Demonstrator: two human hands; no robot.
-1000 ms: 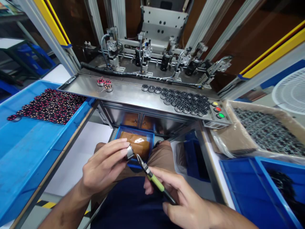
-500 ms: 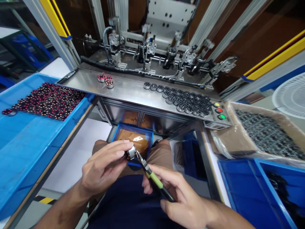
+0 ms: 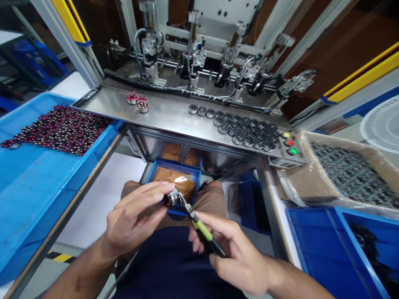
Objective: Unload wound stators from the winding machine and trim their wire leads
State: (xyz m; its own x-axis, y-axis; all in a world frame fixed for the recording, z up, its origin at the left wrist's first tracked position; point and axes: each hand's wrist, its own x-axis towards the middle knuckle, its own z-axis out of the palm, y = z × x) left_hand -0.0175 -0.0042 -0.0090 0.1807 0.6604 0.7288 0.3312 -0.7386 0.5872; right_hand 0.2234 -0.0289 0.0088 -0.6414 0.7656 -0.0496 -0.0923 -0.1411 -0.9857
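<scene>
- The left grip (image 3: 135, 215) holds a round metal part (image 3: 173, 197).
- The right grip (image 3: 235, 247) wraps around green and black pliers (image 3: 203, 231).
- The pliers point right at that part.

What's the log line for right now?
left hand: holds round part | right hand: holds green-black pliers | pliers: tips near part, contact unclear

A round white grille (image 3: 382, 120) stands far right, with striped tape (image 3: 62, 258) on the floor (image 3: 50, 272) lower left.
</scene>
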